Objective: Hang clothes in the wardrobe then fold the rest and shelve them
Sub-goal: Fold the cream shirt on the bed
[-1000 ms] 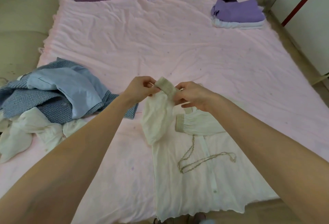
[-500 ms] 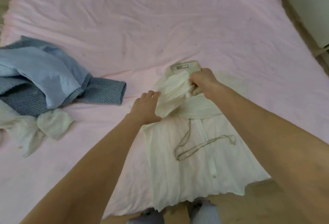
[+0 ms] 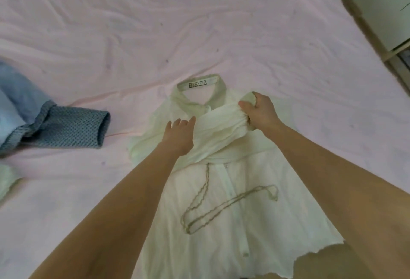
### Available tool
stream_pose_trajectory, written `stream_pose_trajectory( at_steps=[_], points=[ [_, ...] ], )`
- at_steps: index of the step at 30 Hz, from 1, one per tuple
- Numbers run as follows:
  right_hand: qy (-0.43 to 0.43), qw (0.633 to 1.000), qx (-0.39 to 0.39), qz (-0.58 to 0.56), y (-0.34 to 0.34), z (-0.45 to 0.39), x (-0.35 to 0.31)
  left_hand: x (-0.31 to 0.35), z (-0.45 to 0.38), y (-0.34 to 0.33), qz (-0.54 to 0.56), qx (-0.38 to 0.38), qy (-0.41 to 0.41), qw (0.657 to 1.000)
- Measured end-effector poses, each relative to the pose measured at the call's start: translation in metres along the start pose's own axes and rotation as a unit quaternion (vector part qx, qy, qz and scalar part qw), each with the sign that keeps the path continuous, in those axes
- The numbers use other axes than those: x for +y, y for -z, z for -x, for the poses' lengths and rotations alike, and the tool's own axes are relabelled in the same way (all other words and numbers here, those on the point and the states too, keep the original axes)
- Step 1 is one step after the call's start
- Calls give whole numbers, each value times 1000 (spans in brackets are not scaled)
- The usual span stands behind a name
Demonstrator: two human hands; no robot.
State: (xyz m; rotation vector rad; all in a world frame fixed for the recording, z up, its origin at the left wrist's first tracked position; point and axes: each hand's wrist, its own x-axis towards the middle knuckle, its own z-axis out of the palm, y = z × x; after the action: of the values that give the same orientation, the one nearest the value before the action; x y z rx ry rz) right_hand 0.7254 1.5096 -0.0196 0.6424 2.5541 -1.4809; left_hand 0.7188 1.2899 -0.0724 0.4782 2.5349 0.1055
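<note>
Folding the cream blouse (image 3: 221, 190) on the pink bed (image 3: 133, 23).

A moment ago both hands held the sleeve (image 3: 218, 130) up; now it lies across the chest. The right hand (image 3: 259, 112) squeezes its cuff, the left hand (image 3: 179, 133) rests flat and loose. One fold is nearly done.

Pink bed (image 3: 221, 23) carries cream blouse (image 3: 221, 223), perhaps knitwear (image 3: 71, 128).
</note>
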Motion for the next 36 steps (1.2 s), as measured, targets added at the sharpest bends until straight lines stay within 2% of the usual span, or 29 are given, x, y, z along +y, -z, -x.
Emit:
stream_pose_trajectory(
  at_steps=[3,5,8,11,13,15,18,23,28,31,36],
  points=[
    [0,999,-32,9,11,-17,25,8,-14,-10,-19,-23,25,999],
    [-25,998,-58,28,16,-26,41,11,-19,-11,-26,2,47,999],
    [-60,986,-90,124,21,-45,65,12,-31,-6,3,50,79,996],
    [-97,966,-53,232,21,-55,79,9,-36,-5,27,44,62,997],
    [-77,960,5,271,19,-58,85,7,-37,-10,27,38,50,998],
    [-72,963,42,255,15,-59,91,4,-36,-12,39,34,57,997],
    [-113,969,25,218,4,-61,97,2,-37,-12,46,39,66,996],
    [-116,972,19,205,-5,-65,99,1,-46,-11,26,53,65,996],
    [-30,981,7,192,-4,-67,97,-8,-41,-9,64,83,65,992],
    [-5,975,-26,218,-6,-63,96,-12,-33,-10,86,72,42,993],
    [-70,968,-106,215,-8,-60,89,-8,-28,-11,130,54,-1,990]
  ],
)
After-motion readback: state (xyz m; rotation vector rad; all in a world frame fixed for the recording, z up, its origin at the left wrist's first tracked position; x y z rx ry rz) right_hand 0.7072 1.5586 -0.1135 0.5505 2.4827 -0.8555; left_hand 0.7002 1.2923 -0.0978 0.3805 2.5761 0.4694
